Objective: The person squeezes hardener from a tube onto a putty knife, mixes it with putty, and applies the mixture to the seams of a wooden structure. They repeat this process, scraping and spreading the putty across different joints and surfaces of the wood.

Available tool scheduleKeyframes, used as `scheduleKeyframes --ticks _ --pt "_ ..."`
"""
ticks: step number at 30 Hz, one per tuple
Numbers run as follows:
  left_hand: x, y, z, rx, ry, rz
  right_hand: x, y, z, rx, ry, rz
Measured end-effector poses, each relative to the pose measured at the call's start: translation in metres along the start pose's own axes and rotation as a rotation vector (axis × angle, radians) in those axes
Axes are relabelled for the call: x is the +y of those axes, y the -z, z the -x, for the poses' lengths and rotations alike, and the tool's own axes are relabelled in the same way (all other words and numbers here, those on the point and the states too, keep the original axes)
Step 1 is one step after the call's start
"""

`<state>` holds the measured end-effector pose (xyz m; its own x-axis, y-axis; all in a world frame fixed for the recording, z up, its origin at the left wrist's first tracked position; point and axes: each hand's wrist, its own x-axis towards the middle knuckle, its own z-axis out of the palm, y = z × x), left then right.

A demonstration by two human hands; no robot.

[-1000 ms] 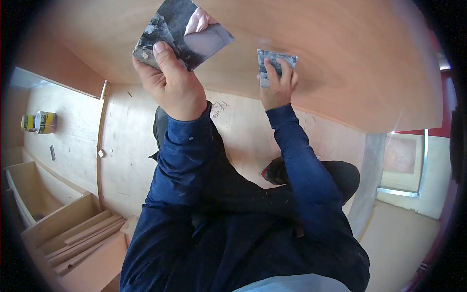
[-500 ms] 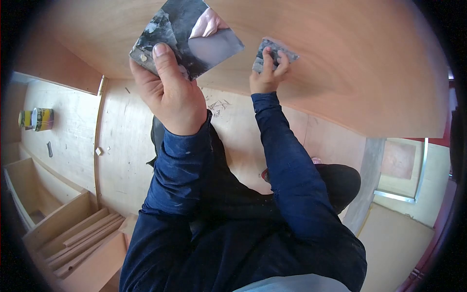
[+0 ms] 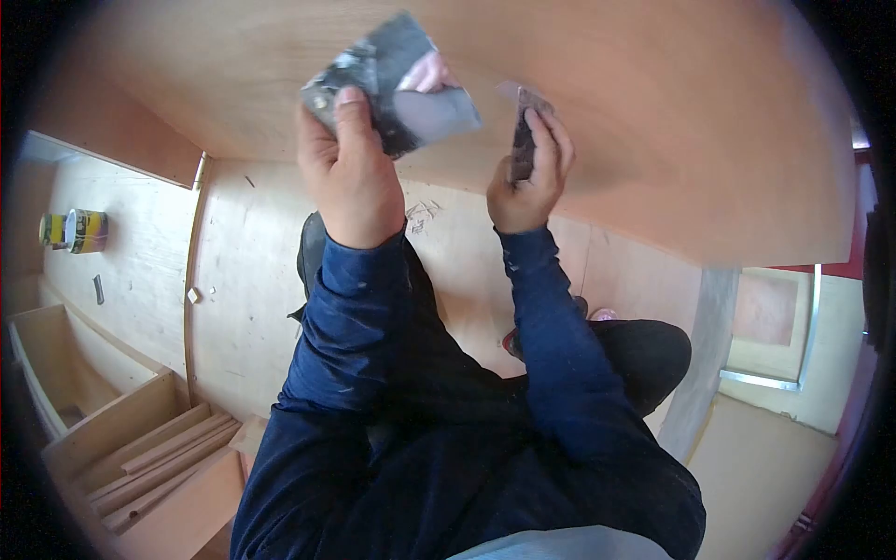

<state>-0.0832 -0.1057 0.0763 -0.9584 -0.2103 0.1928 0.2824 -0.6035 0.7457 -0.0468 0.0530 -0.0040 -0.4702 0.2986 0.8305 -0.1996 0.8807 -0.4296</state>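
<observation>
My left hand [image 3: 357, 191] is closed on a flat, square metal putty scraper [image 3: 434, 119], thumb across its face. A lump of pink putty [image 3: 427, 73] sits on the scraper, and dried grey and white residue covers the corner near the thumb. To its right, my right hand [image 3: 530, 198] grips a smaller putty scraper [image 3: 523, 149], turned nearly edge-on to me with its end pointing up. Behind both scrapers stretches a large smooth plywood panel [image 3: 681, 140].
Paint tins [image 3: 87, 231] stand on the wooden floor [image 3: 243, 308] at far left. An open wooden box [image 3: 79, 364] and several wood strips [image 3: 177, 453] lie lower left. Small dark scraps [image 3: 425, 215] are below the panel. At right is a metal strip frame [image 3: 765, 381].
My right hand has come away from the panel and rotated, turning its scraper from face-on to nearly edge-on. My left hand has shifted right and slightly down with its scraper.
</observation>
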Motion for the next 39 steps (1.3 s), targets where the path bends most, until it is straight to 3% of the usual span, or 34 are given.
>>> scheduleKeyframes --ticks 1,3,7,9,11,13,16,27,29,33,35,37,39 --pt "0.000 -0.001 0.001 -0.004 -0.001 -0.001 -0.016 0.011 -0.018 0.004 -0.001 0.000" --pt "0.000 -0.005 0.003 -0.065 0.216 0.048 -0.036 0.029 -0.043 -0.083 0.179 -0.383" --pt "-0.002 -0.005 0.006 -0.142 0.201 0.047 -0.036 0.035 -0.038 -0.222 0.252 -0.369" --pt "0.001 -0.002 0.008 -0.135 0.182 0.092 -0.026 0.029 -0.025 -0.182 0.184 -0.400" --pt "0.007 -0.003 0.010 -0.130 0.162 0.137 -0.008 0.025 -0.011 -0.393 0.154 -0.054" --pt "0.013 -0.008 0.010 -0.157 0.103 0.151 0.015 0.011 0.015 -0.317 0.127 -0.124" --pt "0.005 -0.004 0.009 -0.087 0.100 0.139 0.017 -0.003 0.025 -0.047 -0.078 0.114" --pt "0.005 -0.003 0.005 -0.071 0.117 0.070 0.034 -0.075 0.025 0.124 -0.212 0.217" --pt "0.005 -0.001 0.004 -0.076 0.130 0.099 0.041 -0.076 0.039 -0.042 -0.121 0.278" --pt "-0.001 0.003 0.004 -0.098 0.148 0.101 0.052 -0.057 0.056 -0.169 -0.055 0.313" --pt "-0.004 0.003 0.004 -0.123 0.156 0.105 0.044 -0.027 0.057 -0.496 -0.154 0.460" --pt "-0.006 0.001 0.007 -0.088 0.219 0.089 0.045 -0.001 0.043 -0.465 -0.190 0.398" --pt "-0.013 -0.002 0.010 -0.104 0.246 0.100 0.049 0.020 0.024 -0.568 -0.377 0.069"
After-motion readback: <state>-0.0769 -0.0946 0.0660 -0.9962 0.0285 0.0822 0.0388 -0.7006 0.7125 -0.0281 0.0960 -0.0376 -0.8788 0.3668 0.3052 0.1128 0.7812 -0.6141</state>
